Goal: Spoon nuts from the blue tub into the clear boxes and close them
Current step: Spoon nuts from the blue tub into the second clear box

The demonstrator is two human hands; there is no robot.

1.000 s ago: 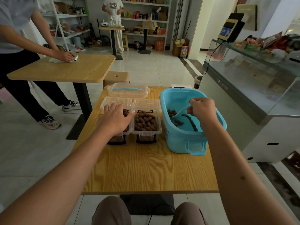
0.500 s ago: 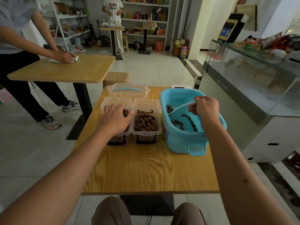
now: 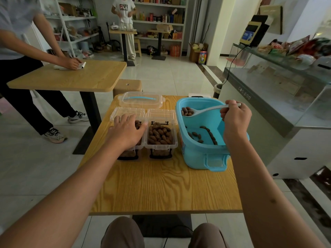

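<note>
The right hand [image 3: 236,116] now has the spoon [image 3: 206,110] lifted out of the nuts, loaded, above the tub [image 3: 200,154]; its grip pinches the handle. The left hand [image 3: 127,130] still rests, fingers relaxed, on the left box [image 3: 125,113], probably steadying it for filling.

dim indoor light | brighter far right | soft shadows | wide-angle edge bending | far shelves slightly soft

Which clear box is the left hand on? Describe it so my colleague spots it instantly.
On the near wooden table, left of the blue tub, two open clear boxes sit side by side. It is the left box, under the left hand; the right box is uncovered.
</note>
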